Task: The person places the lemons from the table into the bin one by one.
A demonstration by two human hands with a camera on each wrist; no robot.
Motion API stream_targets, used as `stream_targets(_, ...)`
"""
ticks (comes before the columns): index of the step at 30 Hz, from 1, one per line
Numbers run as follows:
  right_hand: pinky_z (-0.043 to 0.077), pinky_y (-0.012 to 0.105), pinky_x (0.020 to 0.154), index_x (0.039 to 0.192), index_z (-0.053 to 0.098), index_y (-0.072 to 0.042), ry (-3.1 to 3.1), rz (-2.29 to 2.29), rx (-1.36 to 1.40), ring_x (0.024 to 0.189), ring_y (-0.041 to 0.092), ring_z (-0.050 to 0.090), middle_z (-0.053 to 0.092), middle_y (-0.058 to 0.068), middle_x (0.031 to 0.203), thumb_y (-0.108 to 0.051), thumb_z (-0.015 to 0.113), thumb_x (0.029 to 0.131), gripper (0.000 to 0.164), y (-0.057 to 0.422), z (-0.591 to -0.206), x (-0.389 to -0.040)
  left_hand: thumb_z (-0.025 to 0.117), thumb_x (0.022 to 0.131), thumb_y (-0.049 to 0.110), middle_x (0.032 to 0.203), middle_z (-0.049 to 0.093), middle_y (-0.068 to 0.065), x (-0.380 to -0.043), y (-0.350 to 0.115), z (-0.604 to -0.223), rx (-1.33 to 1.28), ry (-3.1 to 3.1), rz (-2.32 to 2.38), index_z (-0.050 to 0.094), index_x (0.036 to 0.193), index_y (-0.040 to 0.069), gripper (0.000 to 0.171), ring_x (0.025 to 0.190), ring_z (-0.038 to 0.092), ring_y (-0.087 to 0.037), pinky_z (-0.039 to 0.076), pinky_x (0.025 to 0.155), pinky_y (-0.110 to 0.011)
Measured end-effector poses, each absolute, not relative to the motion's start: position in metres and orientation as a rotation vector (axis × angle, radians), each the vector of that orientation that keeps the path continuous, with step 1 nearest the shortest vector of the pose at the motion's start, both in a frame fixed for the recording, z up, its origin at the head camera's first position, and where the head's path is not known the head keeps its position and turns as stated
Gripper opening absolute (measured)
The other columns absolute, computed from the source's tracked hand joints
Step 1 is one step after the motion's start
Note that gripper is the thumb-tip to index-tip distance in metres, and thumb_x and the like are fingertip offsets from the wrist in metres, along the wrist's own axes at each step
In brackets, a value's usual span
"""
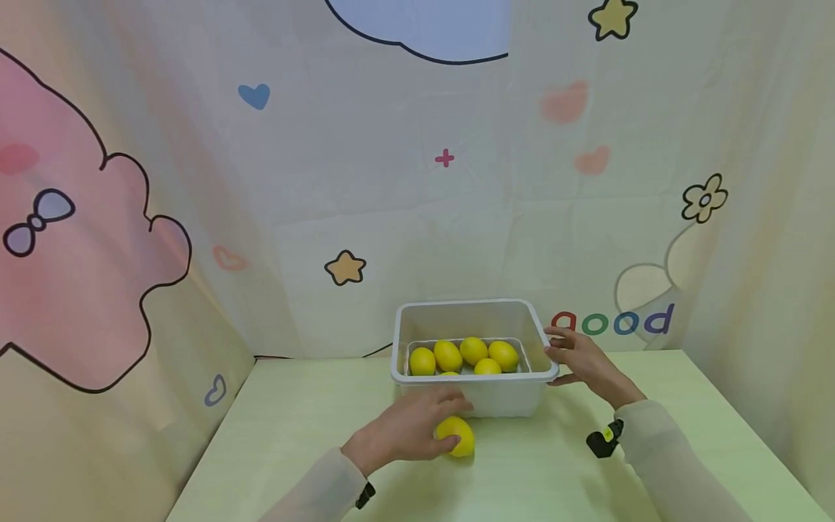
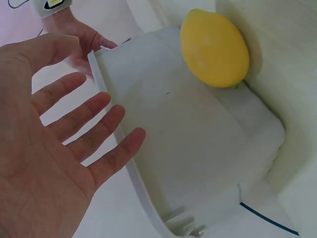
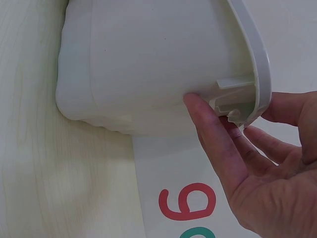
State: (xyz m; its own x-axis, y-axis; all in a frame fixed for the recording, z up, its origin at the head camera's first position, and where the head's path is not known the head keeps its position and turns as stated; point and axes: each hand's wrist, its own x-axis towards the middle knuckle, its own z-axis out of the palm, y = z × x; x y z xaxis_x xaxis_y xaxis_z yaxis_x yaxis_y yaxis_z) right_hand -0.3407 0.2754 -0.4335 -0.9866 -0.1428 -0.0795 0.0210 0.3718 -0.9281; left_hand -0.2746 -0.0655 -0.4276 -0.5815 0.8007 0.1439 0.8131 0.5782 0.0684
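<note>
A white plastic bin (image 1: 470, 399) stands against the back curtain, with several lemons (image 1: 473, 351) inside. One loose lemon (image 1: 462, 437) lies on the table just before the bin's front wall. Over that lemon hovers my left hand (image 1: 414, 428), palm down, which covers part of it in the head view. The left wrist view has the fingers (image 2: 116, 158) spread and nothing held, with the lemon (image 2: 214, 48) apart from them. At the bin's right end my right hand (image 1: 590, 366) grips the rim; one finger (image 3: 210, 134) lies along the outer wall under it.
The pale wooden table (image 1: 306, 406) runs back to a printed curtain (image 1: 404, 239) right behind the bin. Side curtains (image 1: 783, 290) flank the table. Inside the bin, a lower rim (image 1: 522, 348) surrounds the lemons.
</note>
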Motion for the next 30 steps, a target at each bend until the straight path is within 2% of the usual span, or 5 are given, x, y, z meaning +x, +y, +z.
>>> stream_targets(5, 0.061, 0.045, 0.075, 0.153, 0.026, -0.004, 2.483, -1.676, -0.106, 0.125, 0.050, 0.050, 0.035, 0.031, 0.146, -0.019, 0.052, 0.101, 0.061, 0.274, -0.432, -0.340, 0.063, 0.093, 0.037, 0.139, 0.055, 0.002, -0.275, -0.063, -0.438, -1.380, -2.712, -0.172, 0.055, 0.138, 0.022, 0.048, 0.126, 0.055, -0.016, 0.046, 0.108, -0.034)
stream_targets(10, 0.061, 0.046, 0.076, 0.153, 0.026, -0.004, 2.481, -1.674, -0.109, 0.124, 0.049, 0.050, 0.037, 0.031, 0.145, -0.018, 0.052, 0.101, 0.060, 0.274, -0.432, -0.340, 0.065, 0.092, 0.038, 0.143, 0.054, 0.002, -0.273, -0.061, -0.447, -1.347, -2.790, -0.147, 0.052, 0.141, 0.025, 0.052, 0.129, 0.053, -0.019, 0.048, 0.106, -0.037)
stream_targets(20, 0.061, 0.045, 0.075, 0.154, 0.026, -0.004, 2.483, -1.672, -0.102, 0.123, 0.050, 0.051, 0.036, 0.031, 0.145, -0.017, 0.052, 0.101, 0.060, 0.274, -0.433, -0.340, 0.068, 0.090, 0.035, 0.137, 0.057, 0.004, -0.281, -0.056, -0.468, -1.359, -2.765, -0.109, 0.057, 0.136, 0.027, 0.049, 0.122, 0.056, -0.015, 0.051, 0.101, -0.031)
stream_targets(30, 0.062, 0.043, 0.075, 0.154, 0.027, -0.006, 2.475, -1.672, -0.084, 0.125, 0.050, 0.050, 0.034, 0.031, 0.147, -0.018, 0.052, 0.101, 0.059, 0.275, -0.434, -0.344, 0.070, 0.089, 0.035, 0.140, 0.056, 0.005, -0.287, -0.052, -0.481, -1.341, -2.818, -0.089, 0.057, 0.137, 0.028, 0.050, 0.125, 0.055, -0.016, 0.051, 0.102, -0.034)
